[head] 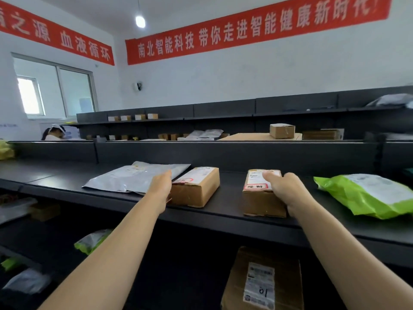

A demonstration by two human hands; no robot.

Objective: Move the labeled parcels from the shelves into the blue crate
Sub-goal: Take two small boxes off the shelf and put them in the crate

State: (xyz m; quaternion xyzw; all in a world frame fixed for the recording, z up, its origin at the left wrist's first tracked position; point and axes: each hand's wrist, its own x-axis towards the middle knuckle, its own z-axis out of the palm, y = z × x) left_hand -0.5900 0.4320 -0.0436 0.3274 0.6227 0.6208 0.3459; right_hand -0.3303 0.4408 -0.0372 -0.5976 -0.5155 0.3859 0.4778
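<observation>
1. Two small cardboard boxes are sitting on the dark top shelf (pixel 228 198) in the middle of the frame. They are standing apart from each other, and each is carrying a white label with a red-edged sticker.
2. The right hand (pixel 286 191) is holding the right box (pixel 261 198). Its grip is clamping the box, with the thumb lying over the labelled top and the fingers wrapping down the box's right side.
3. The left hand (pixel 161 186) is pressing against the left end of the left box (pixel 196 186). Its fingers are mostly hiding from view, so I cannot tell whether that grip is apart or closing round the box.
4. A flat grey bag (pixel 134 177) is lying just left of the left box, with its right edge passing behind the left hand.
5. A green bag (pixel 366 195) with a white label is resting at the right of the frame, near the right box but not touching it.
6. A bigger box (pixel 263 280) marked "01" is sitting below the top shelf, at the bottom of the frame.
</observation>
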